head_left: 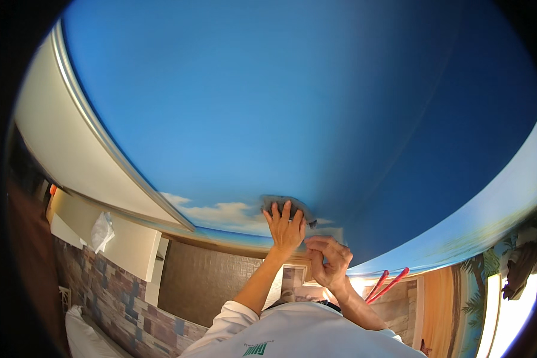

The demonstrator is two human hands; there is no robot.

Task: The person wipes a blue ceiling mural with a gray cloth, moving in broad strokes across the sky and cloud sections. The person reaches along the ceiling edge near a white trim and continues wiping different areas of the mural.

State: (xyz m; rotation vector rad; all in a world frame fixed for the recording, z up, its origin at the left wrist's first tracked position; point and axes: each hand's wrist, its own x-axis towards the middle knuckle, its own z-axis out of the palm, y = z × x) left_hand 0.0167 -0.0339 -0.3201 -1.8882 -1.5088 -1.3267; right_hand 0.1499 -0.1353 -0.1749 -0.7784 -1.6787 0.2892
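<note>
My left hand (288, 231) presses a dark grey cloth (280, 201) against a large blue sheet (256, 119) with a painted sky and beach. Its fingers are spread over the cloth, and a ring shows on one of them. Just to the right, my right hand (329, 261) is closed, its fingers curled and thumb drawn in near the sheet's lower part. Whatever lies between those fingertips, if anything, is too small to make out. A pale patch (334, 232) shows on the sheet beside them.
A pale trim strip (113, 140) edges the sheet on the left. Red handles (388, 285) of a tool stick up by my right forearm. A crumpled white plastic bag (102, 231) is at the left, above patterned brick-like covering (125, 298). Bright light enters lower right.
</note>
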